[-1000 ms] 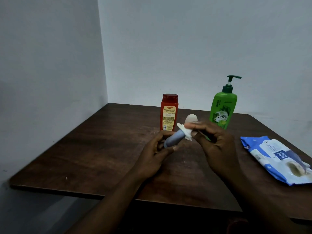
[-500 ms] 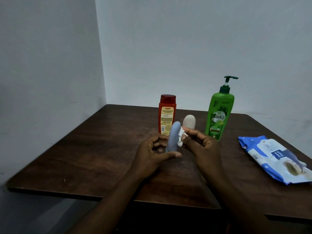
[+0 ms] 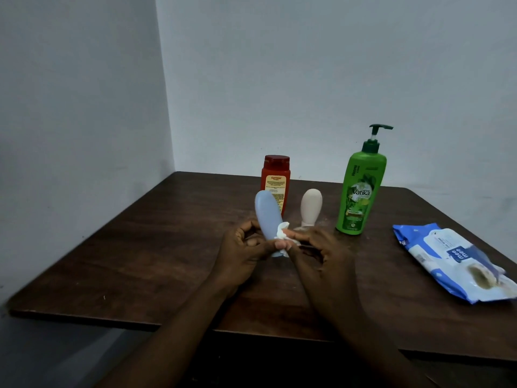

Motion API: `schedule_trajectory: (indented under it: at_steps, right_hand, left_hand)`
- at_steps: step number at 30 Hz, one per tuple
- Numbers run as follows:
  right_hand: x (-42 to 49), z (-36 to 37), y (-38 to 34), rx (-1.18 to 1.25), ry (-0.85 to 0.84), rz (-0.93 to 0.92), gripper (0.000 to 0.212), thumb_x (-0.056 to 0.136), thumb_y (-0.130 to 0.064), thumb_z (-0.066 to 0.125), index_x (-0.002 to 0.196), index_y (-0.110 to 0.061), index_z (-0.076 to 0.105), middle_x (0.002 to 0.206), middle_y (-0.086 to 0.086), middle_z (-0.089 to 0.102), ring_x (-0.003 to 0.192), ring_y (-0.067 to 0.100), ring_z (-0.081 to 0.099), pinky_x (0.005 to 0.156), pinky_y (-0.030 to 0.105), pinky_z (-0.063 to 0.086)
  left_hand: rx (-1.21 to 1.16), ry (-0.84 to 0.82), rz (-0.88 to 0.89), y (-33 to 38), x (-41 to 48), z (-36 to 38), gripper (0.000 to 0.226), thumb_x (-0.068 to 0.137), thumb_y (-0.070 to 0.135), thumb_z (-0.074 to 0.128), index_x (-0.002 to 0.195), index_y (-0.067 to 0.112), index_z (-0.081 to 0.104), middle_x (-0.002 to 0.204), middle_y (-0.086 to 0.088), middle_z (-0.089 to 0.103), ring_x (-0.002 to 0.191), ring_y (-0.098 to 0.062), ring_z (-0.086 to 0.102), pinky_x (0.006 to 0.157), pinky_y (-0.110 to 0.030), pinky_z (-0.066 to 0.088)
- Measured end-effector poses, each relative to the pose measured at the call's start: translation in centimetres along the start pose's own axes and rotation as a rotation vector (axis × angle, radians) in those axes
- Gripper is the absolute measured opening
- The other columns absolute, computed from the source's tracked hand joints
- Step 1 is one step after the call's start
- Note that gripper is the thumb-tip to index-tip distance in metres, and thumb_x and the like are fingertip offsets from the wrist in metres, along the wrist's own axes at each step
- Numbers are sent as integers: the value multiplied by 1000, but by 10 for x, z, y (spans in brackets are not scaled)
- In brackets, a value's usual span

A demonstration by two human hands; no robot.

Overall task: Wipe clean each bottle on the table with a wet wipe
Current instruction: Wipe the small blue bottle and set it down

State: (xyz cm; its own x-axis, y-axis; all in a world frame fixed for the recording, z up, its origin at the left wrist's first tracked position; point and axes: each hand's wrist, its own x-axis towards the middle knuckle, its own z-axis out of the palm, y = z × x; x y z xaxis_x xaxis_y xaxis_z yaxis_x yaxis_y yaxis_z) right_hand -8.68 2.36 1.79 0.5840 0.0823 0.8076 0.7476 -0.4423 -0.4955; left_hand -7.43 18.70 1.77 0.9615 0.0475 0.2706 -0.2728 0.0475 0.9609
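Left hand (image 3: 243, 252) grips the lower end of a pale blue oval plastic bottle (image 3: 267, 217), tilted above the dark wooden table (image 3: 140, 247); right hand (image 3: 316, 254) pinches a crumpled white wet wipe (image 3: 282, 235) against its side.

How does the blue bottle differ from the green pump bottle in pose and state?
The blue bottle is lifted and tilted, gripped by the left hand; the green pump bottle stands upright on the table, untouched. The right hand presses a wet wipe against the blue bottle; nothing touches the green one. The green bottle looks taller and has a pump.
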Motion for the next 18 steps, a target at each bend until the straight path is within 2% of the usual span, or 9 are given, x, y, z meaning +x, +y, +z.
schedule_trajectory:
  at_steps: [2,4,7,10,13,15,18]
  right_hand:
    - [-2,-2,0,0,-7,-41,19,88,-14,75,107,-14,75,106,-6,71,102,4,65,84,29,56]
    - [-4,-4,1,0,-9,-68,18,88,-17,74,105,-14,76,105,-6,71,101,4,65,84,29,55]
    - [-2,-5,1,36,1,-24,18,87,-25,74,103,-18,77,103,-9,72,100,3,66,85,25,54]
    - [2,-5,1,125,14,126,15,83,-19,78,99,-18,78,99,-13,74,96,2,68,85,21,54]
    - [6,-5,2,316,-20,332,15,83,-12,77,97,-18,78,93,-13,77,92,1,71,81,17,55]
    - [7,-5,3,404,-38,441,15,84,-14,76,98,-18,78,94,-11,77,93,4,72,82,21,57]
    - [6,-2,4,564,-20,552,16,85,-9,74,101,-11,77,95,-3,78,91,12,74,75,22,57]
  left_hand:
    - [-17,18,-14,0,1,0,28,76,9,79,98,23,69,94,7,78,89,-9,74,71,-23,59]
    - [-33,18,-24,1,1,0,23,80,8,77,97,22,70,92,8,78,85,-9,74,66,-21,57]
    - [-90,-1,-58,4,0,2,21,77,15,76,97,18,70,88,6,79,79,-9,74,63,-19,57]
    - [-173,-16,-105,4,1,3,40,69,24,76,106,10,70,94,-4,79,80,-15,75,63,-23,60]
    - [-195,-38,-136,5,1,2,41,70,28,75,108,14,69,101,-2,78,91,-16,75,72,-26,61]
    - [-201,-50,-145,6,1,2,43,69,30,76,110,17,69,105,0,78,99,-15,74,81,-28,58]
    - [-228,-60,-163,6,2,2,42,66,25,78,106,20,69,102,3,78,98,-14,74,84,-29,56]
